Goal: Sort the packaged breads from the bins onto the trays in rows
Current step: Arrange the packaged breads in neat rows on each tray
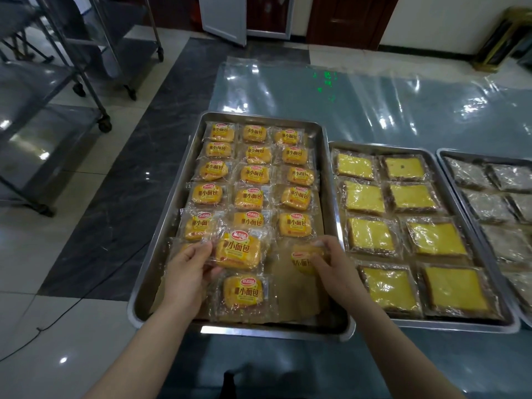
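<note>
Packaged breads (249,198) line the tray (259,329); near its front edge, left hand (187,269) pinches one packet (239,253), right hand (331,264) grips another packet (300,260).

1. The left hand (184,272) covers most of the left packet (180,249) and the edge of the centre packet (239,253) it grips.
2. Fingers of the right hand (331,263) cover half of the right packet (300,260) they pinch.
3. The right tray (489,156) is cut off by the frame edge; the contents of its grey packets (472,175) cannot be told.
4. The rack (43,145) is cut off at left and top.
5. A dark object (230,384) at the bottom edge is unidentifiable.
</note>
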